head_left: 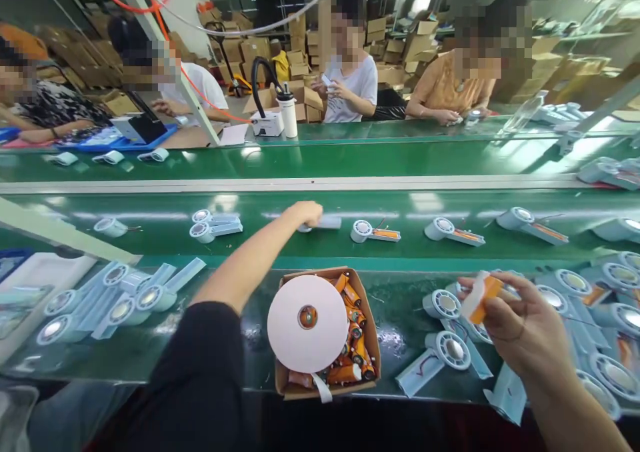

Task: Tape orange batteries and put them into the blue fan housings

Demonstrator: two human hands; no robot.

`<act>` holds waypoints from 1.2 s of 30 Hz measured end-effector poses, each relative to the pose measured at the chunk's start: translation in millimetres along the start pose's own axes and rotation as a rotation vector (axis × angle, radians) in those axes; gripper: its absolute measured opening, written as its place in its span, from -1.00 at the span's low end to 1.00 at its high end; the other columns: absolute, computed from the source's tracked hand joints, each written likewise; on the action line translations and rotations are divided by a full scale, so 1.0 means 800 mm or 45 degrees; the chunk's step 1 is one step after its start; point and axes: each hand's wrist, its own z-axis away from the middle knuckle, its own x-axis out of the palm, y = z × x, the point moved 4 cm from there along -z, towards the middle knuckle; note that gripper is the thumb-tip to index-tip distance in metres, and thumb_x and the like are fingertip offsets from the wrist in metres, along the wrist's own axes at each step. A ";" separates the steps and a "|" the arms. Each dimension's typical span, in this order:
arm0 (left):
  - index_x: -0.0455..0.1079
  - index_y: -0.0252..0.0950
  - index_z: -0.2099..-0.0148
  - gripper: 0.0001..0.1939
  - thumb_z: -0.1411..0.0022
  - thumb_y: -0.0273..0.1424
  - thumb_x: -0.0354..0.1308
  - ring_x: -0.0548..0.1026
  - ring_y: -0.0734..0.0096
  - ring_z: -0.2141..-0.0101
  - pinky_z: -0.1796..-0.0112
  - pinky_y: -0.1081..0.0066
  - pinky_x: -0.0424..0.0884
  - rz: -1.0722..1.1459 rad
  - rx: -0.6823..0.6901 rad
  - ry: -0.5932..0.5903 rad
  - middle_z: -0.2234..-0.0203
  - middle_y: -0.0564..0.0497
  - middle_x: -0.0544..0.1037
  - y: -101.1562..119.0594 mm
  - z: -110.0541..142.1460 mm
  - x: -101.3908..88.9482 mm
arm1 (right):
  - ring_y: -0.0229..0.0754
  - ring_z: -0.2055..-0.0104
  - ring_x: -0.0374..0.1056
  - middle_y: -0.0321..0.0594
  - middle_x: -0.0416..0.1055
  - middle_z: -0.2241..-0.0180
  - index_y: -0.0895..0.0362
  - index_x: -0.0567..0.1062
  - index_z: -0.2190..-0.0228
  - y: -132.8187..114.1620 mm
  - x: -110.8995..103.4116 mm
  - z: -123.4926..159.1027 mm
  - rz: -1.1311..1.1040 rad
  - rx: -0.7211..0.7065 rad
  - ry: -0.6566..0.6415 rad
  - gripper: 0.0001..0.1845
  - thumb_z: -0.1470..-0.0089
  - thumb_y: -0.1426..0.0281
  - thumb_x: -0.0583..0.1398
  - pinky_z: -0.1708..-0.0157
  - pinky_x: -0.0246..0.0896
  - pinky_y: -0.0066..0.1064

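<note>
My left hand reaches over the green belt, its fingers closed on a pale-blue handheld fan housing; the round end is mostly hidden under the hand. My right hand is raised at the right, gripping an orange-wrapped battery with a white strip on its side. Pale-blue fan housings lie around and below that hand, some with handles open and wires showing. Between my arms, a cardboard box holds several orange batteries, with a large white tape roll on top.
Open fan housings with orange batteries lie spaced along the belt. More housings are piled at the left, near a white tray. A slanted metal post stands at left. Several people sit across the line.
</note>
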 end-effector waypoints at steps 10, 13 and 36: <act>0.60 -0.23 0.32 -0.80 -0.18 -0.20 0.36 0.60 0.31 0.09 0.04 0.38 0.44 0.278 0.373 0.002 0.15 0.03 0.70 -0.031 0.040 0.016 | -0.09 0.04 0.63 -0.15 0.69 0.15 0.08 0.51 -0.03 0.044 0.293 -0.122 0.812 -0.307 -0.843 -0.62 -0.21 0.26 0.36 0.00 0.51 -0.25; 0.58 -0.26 0.31 -0.72 -0.25 -0.13 0.27 0.56 0.37 0.25 0.17 0.39 0.41 0.391 0.384 0.098 0.31 0.05 0.66 -0.040 0.036 0.010 | -0.13 -0.02 0.59 -0.16 0.67 0.09 0.04 0.42 -0.21 0.066 0.338 -0.126 1.409 -0.447 -0.918 -0.57 -0.37 0.28 0.26 -0.02 0.42 -0.35; 0.57 -0.34 -0.01 -0.68 -0.41 -0.19 0.23 0.57 0.12 -0.03 -0.14 0.04 0.46 0.569 0.099 0.495 0.02 -0.18 0.64 0.012 0.052 -0.003 | 0.11 -0.13 0.52 -0.05 0.61 -0.11 -0.02 0.63 -0.14 0.043 0.342 -0.131 1.928 -0.412 -1.106 -0.59 -0.34 0.40 0.18 -0.09 0.37 -0.17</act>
